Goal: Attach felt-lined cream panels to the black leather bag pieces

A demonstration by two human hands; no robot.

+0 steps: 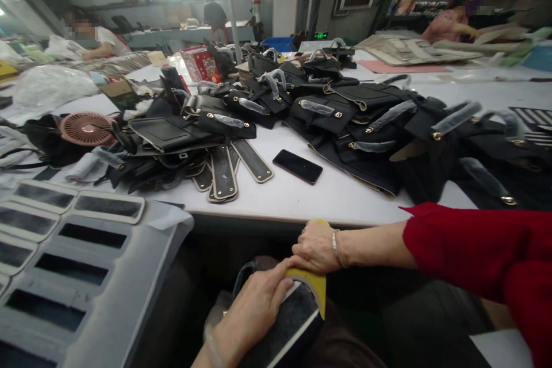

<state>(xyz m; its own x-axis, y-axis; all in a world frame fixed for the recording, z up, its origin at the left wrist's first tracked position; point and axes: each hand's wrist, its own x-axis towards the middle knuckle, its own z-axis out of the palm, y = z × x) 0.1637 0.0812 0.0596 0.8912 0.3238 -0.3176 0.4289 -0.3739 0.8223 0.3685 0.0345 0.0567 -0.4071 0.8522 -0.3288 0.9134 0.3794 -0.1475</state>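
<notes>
Below the table's front edge, my left hand (254, 305) lies on a black padded panel with a pale edge (288, 328), fingers curled over its top. My right hand (314, 247), a bracelet on its wrist and a red sleeve behind, is closed on a yellow strip (314, 284) that curves round the panel's upper end. Both hands meet at that end of the panel.
A white table (302, 195) carries a black phone (297, 166), long black base strips (224, 175), heaps of black handbags (371, 121) and a pink fan (86, 128). Grey cut-out panels (64, 241) lie stacked at left. Other people work at far tables.
</notes>
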